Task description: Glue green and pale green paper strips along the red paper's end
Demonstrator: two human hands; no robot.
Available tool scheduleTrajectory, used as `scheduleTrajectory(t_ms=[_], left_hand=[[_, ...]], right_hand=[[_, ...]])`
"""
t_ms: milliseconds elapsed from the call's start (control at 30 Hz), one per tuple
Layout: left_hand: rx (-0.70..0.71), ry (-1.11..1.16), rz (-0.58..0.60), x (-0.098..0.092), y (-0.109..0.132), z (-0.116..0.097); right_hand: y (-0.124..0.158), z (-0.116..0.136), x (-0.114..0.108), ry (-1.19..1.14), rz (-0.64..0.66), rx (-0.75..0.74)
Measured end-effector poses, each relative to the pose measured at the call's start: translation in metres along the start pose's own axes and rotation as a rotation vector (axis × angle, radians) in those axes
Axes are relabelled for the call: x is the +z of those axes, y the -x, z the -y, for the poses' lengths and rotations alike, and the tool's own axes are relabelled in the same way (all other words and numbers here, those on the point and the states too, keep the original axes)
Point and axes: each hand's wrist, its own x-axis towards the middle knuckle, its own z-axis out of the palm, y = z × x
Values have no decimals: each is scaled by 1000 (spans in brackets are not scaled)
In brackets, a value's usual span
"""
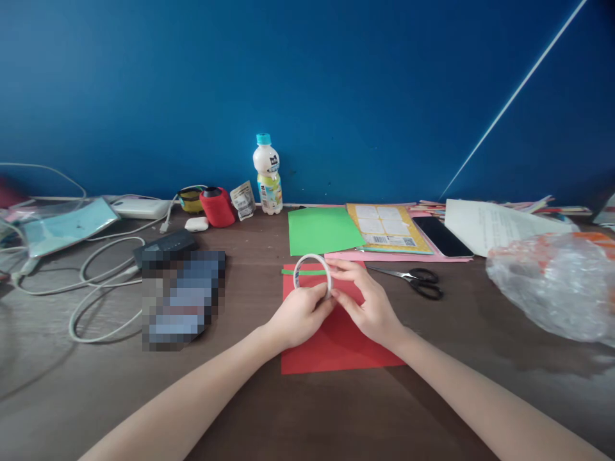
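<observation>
My left hand [298, 315] is closed on the lower edge of a roll of tape [296, 276], which is held up on its side. My right hand [368, 301] grips the roll's right edge, with fingertips above and thumb below. Whether a loose end of tape is between those fingers cannot be made out. Beneath both hands a sheet of red paper [331, 349] lies on the table. Along the top of that sheet runs a narrow green paper strip [288, 272], partly seen through the ring and partly hidden behind it.
Right of my hands lie black-handled scissors [423, 282]. Behind are green paper [324, 230], a yellow packet [389, 227] and a phone [442, 235]. A bottle [268, 179] stands by the wall. Crumpled plastic [552, 282] sits at right, cables [77, 314] at left.
</observation>
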Motion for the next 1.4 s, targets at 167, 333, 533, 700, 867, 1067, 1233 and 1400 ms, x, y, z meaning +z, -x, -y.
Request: scheduleTrajectory(t_ms=[167, 333, 533, 700, 867, 1067, 1233, 1400], left_hand=[[11, -1, 10, 0, 0, 1], [38, -34, 18, 1, 0, 3], [35, -34, 22, 0, 0, 2], [26, -78, -9, 0, 0, 0], [-41, -167, -103, 1, 0, -1], [-74, -323, -136, 3, 0, -2], [-101, -357, -168, 3, 0, -2], [-104, -324, -171, 2, 0, -2]], right_hand=[[-1, 1, -1, -43, 9, 33], [-3, 2, -2, -77, 16, 80], [-2, 0, 1, -189, -30, 118], [-2, 0, -2, -55, -21, 68], [0, -1, -1, 58, -66, -29], [1, -1, 0, 113, -92, -75], [0, 0, -1, 81, -54, -83], [0, 1, -1, 82, -42, -84]])
